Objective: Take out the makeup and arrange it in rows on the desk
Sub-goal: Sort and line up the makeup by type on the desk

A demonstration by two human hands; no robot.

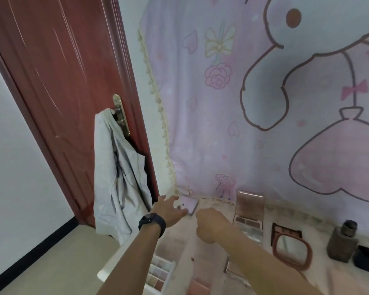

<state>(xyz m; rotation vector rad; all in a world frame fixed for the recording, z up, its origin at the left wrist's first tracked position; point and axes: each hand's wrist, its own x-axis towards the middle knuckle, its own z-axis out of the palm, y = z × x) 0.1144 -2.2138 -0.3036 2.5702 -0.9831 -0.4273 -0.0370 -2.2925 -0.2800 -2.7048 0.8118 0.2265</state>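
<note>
the left hand (168, 208) stretches to the desk's (337, 282) far left corner, fingers out straight, tips on a pink case (190, 205). the right hand (209, 224) sits beside it, fingers curled under; i cannot tell if it holds anything. better to slide the case level with the open palette (248, 218). no readable writing.

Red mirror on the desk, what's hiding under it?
A dark eyeshadow palette pokes out beyond the far rim of the red mirror, showing a few brownish pans. The mirror covers its near part, so the rest cannot be seen.
</note>
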